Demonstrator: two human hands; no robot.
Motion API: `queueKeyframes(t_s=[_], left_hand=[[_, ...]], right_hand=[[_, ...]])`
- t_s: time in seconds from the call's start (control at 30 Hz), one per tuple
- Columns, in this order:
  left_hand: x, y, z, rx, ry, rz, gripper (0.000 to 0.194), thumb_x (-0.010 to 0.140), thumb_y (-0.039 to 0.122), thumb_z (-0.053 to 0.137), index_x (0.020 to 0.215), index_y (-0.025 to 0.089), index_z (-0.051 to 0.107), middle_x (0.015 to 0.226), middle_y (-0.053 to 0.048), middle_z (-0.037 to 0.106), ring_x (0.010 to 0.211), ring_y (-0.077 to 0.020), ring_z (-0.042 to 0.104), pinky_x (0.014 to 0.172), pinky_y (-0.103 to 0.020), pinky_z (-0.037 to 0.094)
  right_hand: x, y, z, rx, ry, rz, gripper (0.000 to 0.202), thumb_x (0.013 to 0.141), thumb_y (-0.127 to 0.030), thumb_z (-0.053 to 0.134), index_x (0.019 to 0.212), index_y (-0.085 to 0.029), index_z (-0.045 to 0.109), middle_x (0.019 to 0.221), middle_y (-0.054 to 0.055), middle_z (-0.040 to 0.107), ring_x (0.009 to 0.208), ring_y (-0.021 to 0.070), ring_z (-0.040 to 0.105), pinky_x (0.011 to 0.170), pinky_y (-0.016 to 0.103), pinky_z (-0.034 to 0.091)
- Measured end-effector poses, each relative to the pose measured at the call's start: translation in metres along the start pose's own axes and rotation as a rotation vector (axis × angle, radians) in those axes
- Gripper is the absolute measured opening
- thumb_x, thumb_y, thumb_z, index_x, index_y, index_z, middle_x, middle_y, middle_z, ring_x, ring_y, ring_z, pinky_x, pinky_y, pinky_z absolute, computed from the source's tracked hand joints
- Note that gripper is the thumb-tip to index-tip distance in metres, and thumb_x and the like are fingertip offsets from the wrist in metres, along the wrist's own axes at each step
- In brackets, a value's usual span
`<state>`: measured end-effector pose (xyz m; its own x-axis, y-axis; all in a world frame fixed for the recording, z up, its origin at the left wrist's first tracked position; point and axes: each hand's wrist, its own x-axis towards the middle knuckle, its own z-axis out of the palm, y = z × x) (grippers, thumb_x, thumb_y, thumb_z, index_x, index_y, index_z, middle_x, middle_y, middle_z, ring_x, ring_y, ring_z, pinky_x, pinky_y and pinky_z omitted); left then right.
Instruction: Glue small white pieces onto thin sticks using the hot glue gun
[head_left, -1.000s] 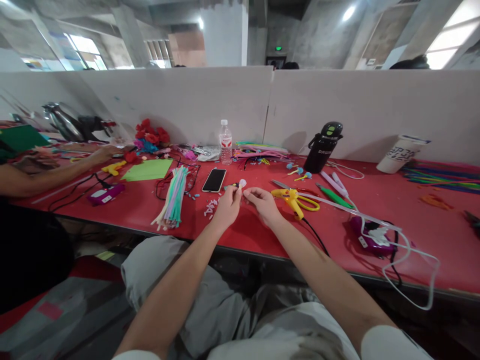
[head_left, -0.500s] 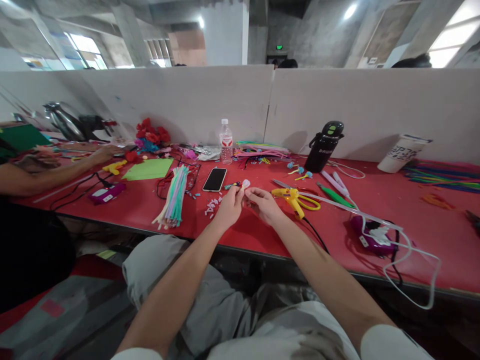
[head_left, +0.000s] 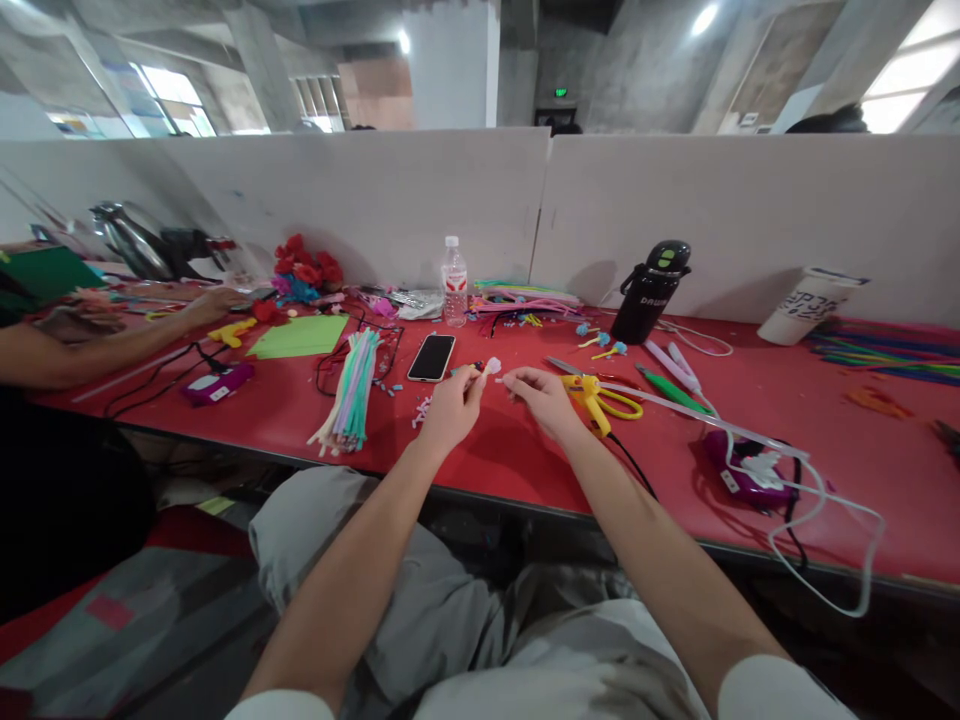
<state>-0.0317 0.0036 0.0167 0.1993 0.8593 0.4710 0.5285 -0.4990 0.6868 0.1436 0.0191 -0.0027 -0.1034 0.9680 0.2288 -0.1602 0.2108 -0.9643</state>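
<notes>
Between thumb and fingers, my left hand (head_left: 454,402) grips a small pale flower (head_left: 493,366) with a cream stem. Just to its right, my right hand (head_left: 541,396) is closed in a pinch, apart from the flower; whatever lies between its fingertips is too small to make out. Beside that hand is a yellow glue gun (head_left: 592,400), with scissors (head_left: 621,403) under it. Small pale pieces (head_left: 421,410) are scattered left of my left hand, below a dark phone (head_left: 431,358).
Pipe cleaners (head_left: 351,392) lie in a bundle at left. Behind stand a water bottle (head_left: 454,288) and a black flask (head_left: 649,295). Small blue flowers (head_left: 615,350), a purple box (head_left: 746,475) with looping cables and a white cup (head_left: 806,308) are at right. Another person's arm rests far left.
My right hand has moved right, away from the flower, leaving a gap between my hands. My left hand has shifted slightly left and still holds the flower.
</notes>
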Motion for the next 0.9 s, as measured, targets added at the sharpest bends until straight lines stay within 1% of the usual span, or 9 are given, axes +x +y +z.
queueKeyframes(t_s=[0.13,0.27,0.43,0.57,0.67,0.77,0.9], left_hand=[[0.0015,0.0009,-0.0049,0.083,0.002,0.009,0.019,0.096,0.034,0.048,0.087,0.019,0.057,0.069,-0.001,0.059,0.062,-0.0146,0.054,0.06,-0.024,0.035],[0.0021,0.0,-0.004,0.126,0.014,0.057,0.02,0.096,0.033,0.048,0.087,0.019,0.059,0.072,-0.002,0.062,0.062,-0.0138,0.053,0.06,-0.025,0.035],[0.0023,-0.0034,-0.001,0.117,0.017,0.1,0.022,0.096,0.033,0.048,0.088,0.018,0.062,0.078,-0.004,0.065,0.067,-0.0148,0.057,0.064,-0.026,0.039],[0.0019,-0.0036,-0.0006,0.119,0.017,0.1,0.022,0.095,0.032,0.049,0.088,0.018,0.063,0.077,-0.005,0.066,0.068,-0.0156,0.058,0.065,-0.026,0.04],[0.0018,-0.0022,-0.0013,0.131,0.011,0.092,0.022,0.095,0.033,0.049,0.088,0.018,0.064,0.078,-0.005,0.066,0.068,-0.0159,0.059,0.065,-0.026,0.04],[0.002,-0.0006,-0.002,0.132,0.006,0.099,0.022,0.095,0.032,0.049,0.088,0.018,0.065,0.078,-0.005,0.066,0.068,-0.016,0.058,0.064,-0.027,0.04],[0.0021,0.0005,-0.0024,0.148,0.001,0.105,0.024,0.096,0.033,0.048,0.087,0.018,0.065,0.075,-0.005,0.065,0.065,-0.0156,0.056,0.062,-0.026,0.038]], right_hand=[[0.0004,-0.0039,-0.0056,-0.058,0.037,-0.064,0.031,0.073,-0.05,0.074,0.08,-0.02,0.069,0.07,0.0,0.063,0.065,0.0137,0.054,0.066,0.029,0.045],[0.0006,-0.004,-0.0063,-0.122,0.068,-0.131,0.03,0.076,-0.049,0.072,0.081,-0.02,0.069,0.068,0.0,0.061,0.063,0.0135,0.051,0.063,0.029,0.042],[-0.0002,-0.0034,-0.0037,-0.163,0.058,-0.177,0.028,0.078,-0.048,0.071,0.081,-0.02,0.069,0.068,-0.001,0.059,0.061,0.0127,0.048,0.06,0.028,0.038],[-0.0015,-0.0046,-0.002,-0.211,0.059,-0.199,0.029,0.079,-0.048,0.069,0.081,-0.019,0.068,0.068,0.0,0.059,0.061,0.0131,0.047,0.06,0.028,0.037],[-0.0017,-0.0048,-0.0011,-0.254,0.076,-0.205,0.03,0.08,-0.049,0.068,0.081,-0.019,0.069,0.07,0.001,0.063,0.062,0.0143,0.05,0.061,0.029,0.039],[-0.002,-0.005,-0.0001,-0.275,0.086,-0.225,0.029,0.08,-0.048,0.067,0.08,-0.019,0.069,0.074,0.003,0.066,0.066,0.016,0.054,0.065,0.03,0.043],[-0.0025,-0.0051,0.0008,-0.302,0.105,-0.221,0.029,0.08,-0.049,0.067,0.079,-0.02,0.069,0.074,0.003,0.067,0.067,0.0168,0.056,0.065,0.031,0.045]])
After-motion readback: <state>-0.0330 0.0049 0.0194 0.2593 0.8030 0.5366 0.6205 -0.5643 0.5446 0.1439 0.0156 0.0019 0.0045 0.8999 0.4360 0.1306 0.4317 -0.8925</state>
